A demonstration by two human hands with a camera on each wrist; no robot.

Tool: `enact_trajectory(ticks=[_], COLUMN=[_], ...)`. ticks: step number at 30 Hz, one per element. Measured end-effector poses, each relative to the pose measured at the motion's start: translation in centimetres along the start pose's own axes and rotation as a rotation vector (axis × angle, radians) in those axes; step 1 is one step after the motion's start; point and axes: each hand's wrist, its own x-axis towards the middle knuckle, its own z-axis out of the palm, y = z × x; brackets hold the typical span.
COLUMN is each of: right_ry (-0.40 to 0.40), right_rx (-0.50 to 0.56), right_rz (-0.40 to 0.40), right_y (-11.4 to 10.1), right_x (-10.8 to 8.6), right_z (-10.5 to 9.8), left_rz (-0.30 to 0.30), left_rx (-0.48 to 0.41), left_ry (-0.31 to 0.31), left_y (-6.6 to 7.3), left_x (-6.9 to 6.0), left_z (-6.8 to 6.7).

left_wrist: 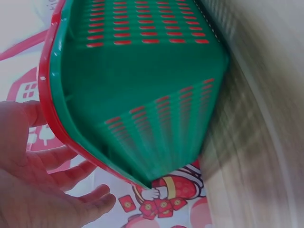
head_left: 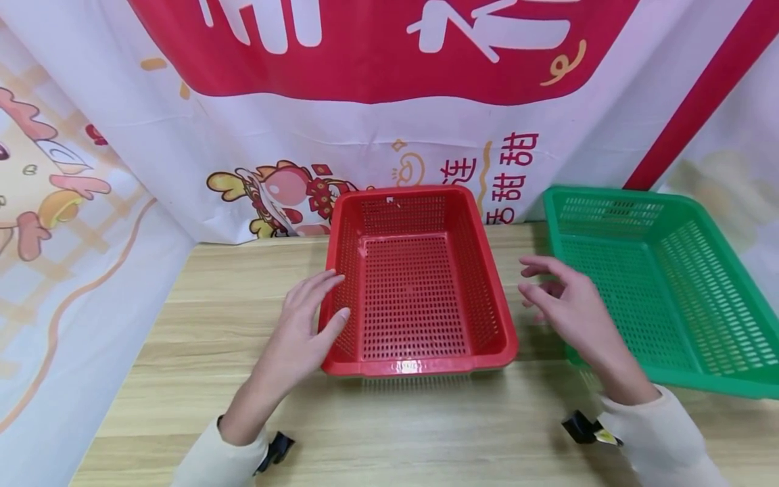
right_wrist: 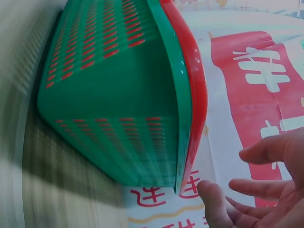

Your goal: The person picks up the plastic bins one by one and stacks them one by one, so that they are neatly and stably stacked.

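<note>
A red perforated plastic basket stands in the middle of the wooden table. Both wrist views show it nested inside a green basket, whose rim sits right under the red one. My left hand is at the left rim with fingers spread and loosely bent; whether it touches the rim, I cannot tell. To the right of the red basket hangs my right hand, a short gap away, its fingers loosely bent and holding nothing. A separate green basket stands just beyond this hand.
A white cloth with red print and cartoon figures hangs behind the table and along its left side. The wooden tabletop extends in front of the baskets and to their left.
</note>
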Motion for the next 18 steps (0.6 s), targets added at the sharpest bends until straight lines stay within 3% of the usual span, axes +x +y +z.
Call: enact_trajectory(ticks=[9,18], right_ry=[0.113,0.161], right_rx=[-0.093,-0.126], right_rz=[-0.148,-0.217], right_y=[1.0,2.3], right_x=[-0.9,-1.6], right_z=[-1.2,-2.7], left_rz=[0.039,0.089], left_rx=[-0.033,-0.09], left_ry=[-0.053,-0.097], left_y=[2.2,4.6], left_x=[-0.2,0.1], left_z=[1.0,2.7])
